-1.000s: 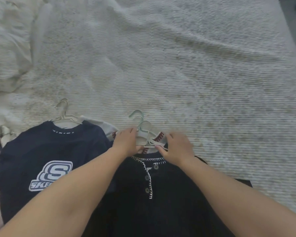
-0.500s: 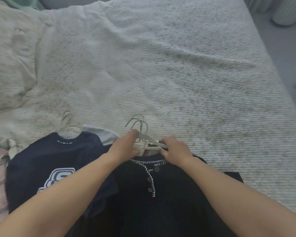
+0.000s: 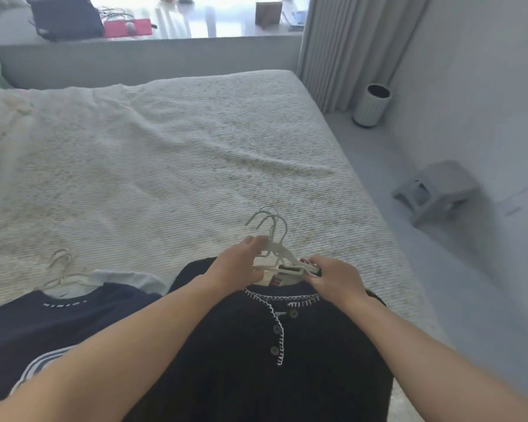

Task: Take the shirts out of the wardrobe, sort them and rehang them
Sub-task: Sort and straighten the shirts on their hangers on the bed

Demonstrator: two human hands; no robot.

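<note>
On bed (image 3: 171, 153): both hands grip hangers (image 3: 279, 254).

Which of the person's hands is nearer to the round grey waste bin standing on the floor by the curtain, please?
Right. The right hand is on the bin's side of the white hangers; the left hand holds them farther away.
</note>
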